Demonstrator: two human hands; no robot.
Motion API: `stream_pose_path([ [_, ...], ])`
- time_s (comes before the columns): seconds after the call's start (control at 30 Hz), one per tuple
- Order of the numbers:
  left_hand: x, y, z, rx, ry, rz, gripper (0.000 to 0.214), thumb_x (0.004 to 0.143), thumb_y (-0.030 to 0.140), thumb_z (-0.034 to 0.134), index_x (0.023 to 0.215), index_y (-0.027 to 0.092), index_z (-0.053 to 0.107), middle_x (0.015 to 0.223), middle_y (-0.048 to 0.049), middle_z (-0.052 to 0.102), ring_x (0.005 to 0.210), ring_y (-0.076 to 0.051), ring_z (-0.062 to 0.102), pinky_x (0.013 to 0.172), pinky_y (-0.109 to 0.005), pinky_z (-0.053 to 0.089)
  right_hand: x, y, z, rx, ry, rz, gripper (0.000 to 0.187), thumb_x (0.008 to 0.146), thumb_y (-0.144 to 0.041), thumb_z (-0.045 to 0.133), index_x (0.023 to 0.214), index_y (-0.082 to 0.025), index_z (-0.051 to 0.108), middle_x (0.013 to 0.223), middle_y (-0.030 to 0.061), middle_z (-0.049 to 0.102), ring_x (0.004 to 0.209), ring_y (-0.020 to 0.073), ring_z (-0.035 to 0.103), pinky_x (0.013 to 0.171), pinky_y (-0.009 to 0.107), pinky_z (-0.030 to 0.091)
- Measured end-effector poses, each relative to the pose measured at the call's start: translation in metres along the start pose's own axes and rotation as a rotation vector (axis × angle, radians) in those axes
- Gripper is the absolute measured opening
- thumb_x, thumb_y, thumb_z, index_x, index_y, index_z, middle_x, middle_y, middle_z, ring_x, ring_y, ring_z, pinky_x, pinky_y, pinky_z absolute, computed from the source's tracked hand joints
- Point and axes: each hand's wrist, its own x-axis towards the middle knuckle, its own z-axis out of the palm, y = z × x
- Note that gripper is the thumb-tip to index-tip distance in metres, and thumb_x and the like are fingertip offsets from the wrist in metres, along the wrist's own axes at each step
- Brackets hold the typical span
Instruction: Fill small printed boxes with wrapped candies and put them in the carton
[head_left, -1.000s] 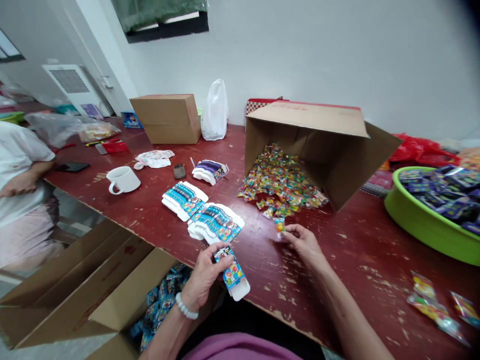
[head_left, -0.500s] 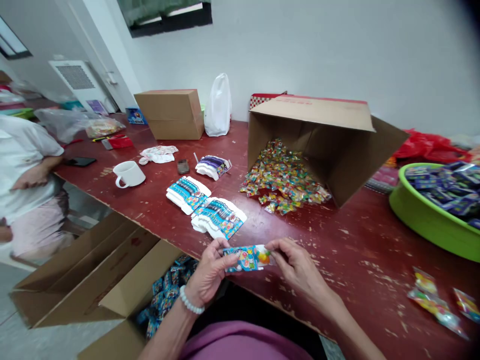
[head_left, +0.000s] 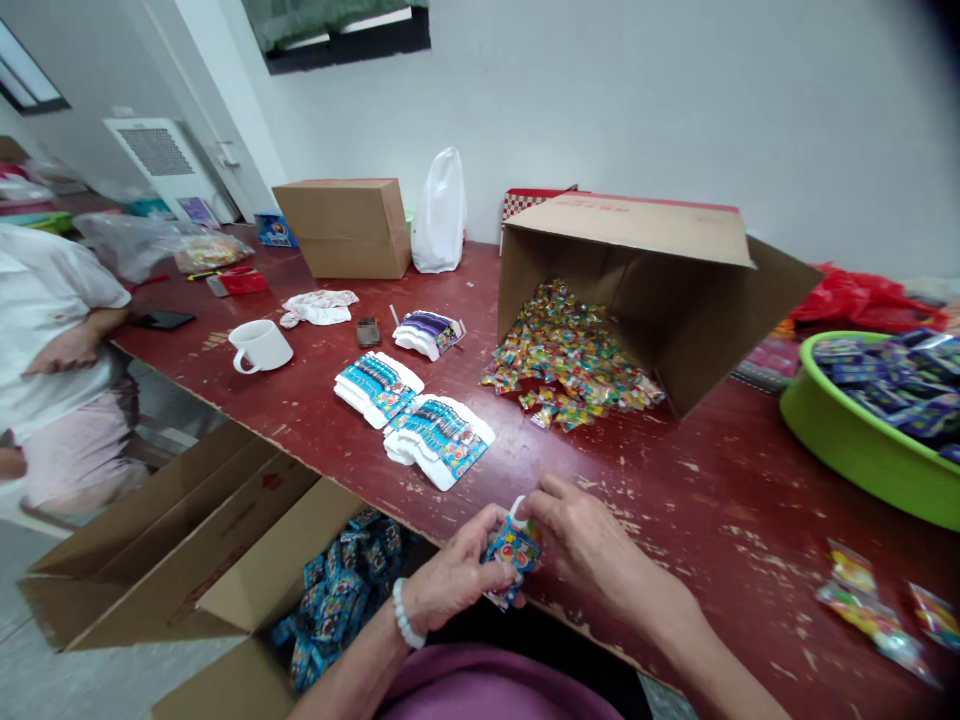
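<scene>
My left hand (head_left: 457, 580), with a pale bead bracelet on its wrist, grips a small blue printed candy box (head_left: 514, 550) at the table's front edge. The box stands tilted, its white flap raised at the top. My right hand (head_left: 589, 530) is closed at the box's upper end, its fingertips against the flap; a little of something colourful shows beside them. Beyond the hands lie two stacks of flattened blue candy boxes, a nearer stack (head_left: 442, 440) and a farther stack (head_left: 379, 388). Wrapped candies (head_left: 570, 350) spill from a cardboard box (head_left: 705, 310) lying on its side.
Below the table edge at left, an open carton (head_left: 277, 560) holds filled blue boxes (head_left: 337, 590). A green basin (head_left: 847, 440) of purple packs stands right, near loose candy packets (head_left: 874, 610). A white mug (head_left: 262, 347) stands left, near a seated person (head_left: 60, 350).
The blue box has turned from lying level to upright and shifted right. The candy packet at its open end is now mostly out of sight. My right hand has moved onto the flap.
</scene>
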Motion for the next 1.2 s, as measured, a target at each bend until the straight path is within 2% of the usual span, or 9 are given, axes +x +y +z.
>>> stream_pose_path([
  [0.13,0.001,0.004,0.005,0.013,0.008,-0.005,0.041,0.074,0.012,0.061,0.113,0.021,0.053,0.095,-0.0023,0.064,0.062,-0.01,0.061,0.058,-0.022,0.049,0.008,0.003,0.008,0.147,0.103,-0.011,0.017,0.086,-0.012,0.05,0.094,-0.021,0.063,0.081,0.003,0.068,0.07,0.0167,0.062,0.064,0.025,0.041],
  [0.27,0.0,0.007,0.003,-0.011,0.006,0.0,0.048,0.072,0.014,0.064,0.118,0.022,0.055,0.102,-0.0042,0.064,0.062,-0.01,0.063,0.057,-0.022,0.051,0.014,0.009,0.013,0.191,0.185,0.028,0.013,0.084,-0.013,0.051,0.089,-0.021,0.061,0.074,0.0011,0.068,0.064,0.0162,0.061,0.06,0.024,0.04],
  [0.43,-0.001,0.006,0.002,-0.012,-0.019,-0.012,0.056,0.067,0.01,0.062,0.121,0.023,0.056,0.097,-0.0027,0.064,0.062,-0.009,0.06,0.057,-0.021,0.05,0.014,0.013,0.01,0.351,0.044,0.0,0.013,0.086,-0.015,0.05,0.089,-0.022,0.06,0.074,-0.0009,0.068,0.063,0.0152,0.062,0.058,0.022,0.041],
  [0.57,0.001,0.006,0.003,0.046,0.036,0.0,0.053,0.069,0.011,0.059,0.12,0.022,0.056,0.092,-0.0019,0.062,0.064,-0.01,0.057,0.057,-0.021,0.049,0.013,0.015,0.01,0.442,0.103,0.062,0.008,0.086,-0.019,0.053,0.089,-0.022,0.059,0.075,-0.0006,0.07,0.066,0.0162,0.065,0.061,0.024,0.045],
  [0.7,0.002,0.002,0.002,0.065,0.087,0.02,0.051,0.071,0.013,0.059,0.121,0.022,0.054,0.089,-0.0008,0.06,0.06,-0.009,0.054,0.056,-0.021,0.048,0.009,0.011,0.014,0.431,0.058,0.004,0.023,0.083,-0.014,0.054,0.104,-0.023,0.059,0.087,0.0014,0.071,0.075,0.0175,0.066,0.067,0.026,0.047],
  [0.8,0.002,-0.002,0.001,0.079,0.091,0.034,0.051,0.072,0.013,0.06,0.121,0.023,0.054,0.09,-0.0009,0.06,0.061,-0.009,0.053,0.056,-0.021,0.047,0.008,0.012,0.021,0.554,0.06,0.003,0.029,0.079,-0.011,0.056,0.105,-0.022,0.057,0.085,0.0005,0.069,0.072,0.016,0.064,0.065,0.025,0.048],
  [0.97,0.003,-0.006,0.001,0.137,0.125,0.053,0.046,0.075,0.015,0.061,0.119,0.023,0.057,0.091,-0.0025,0.061,0.063,-0.011,0.053,0.055,-0.021,0.046,0.012,0.019,0.027,0.524,0.2,0.105,0.026,0.073,-0.01,0.059,0.096,-0.022,0.058,0.079,-0.0008,0.067,0.066,0.0149,0.062,0.06,0.024,0.047],
  [1.13,0.005,-0.006,0.005,0.124,0.106,0.055,0.044,0.071,0.012,0.059,0.114,0.021,0.059,0.091,-0.0024,0.061,0.061,-0.01,0.051,0.053,-0.02,0.046,0.012,0.013,0.02,0.593,0.01,0.06,0.012,0.082,-0.015,0.057,0.091,-0.021,0.06,0.075,-0.0007,0.071,0.066,0.0158,0.066,0.06,0.024,0.048],
  [1.2,0.006,-0.006,0.007,0.129,0.114,0.054,0.043,0.071,0.011,0.058,0.113,0.021,0.058,0.088,-0.0013,0.06,0.06,-0.009,0.051,0.053,-0.021,0.046,0.011,0.01,0.018,0.535,0.013,0.042,0.011,0.086,-0.016,0.054,0.092,-0.021,0.061,0.076,-0.0003,0.071,0.067,0.0162,0.065,0.062,0.025,0.047],
])
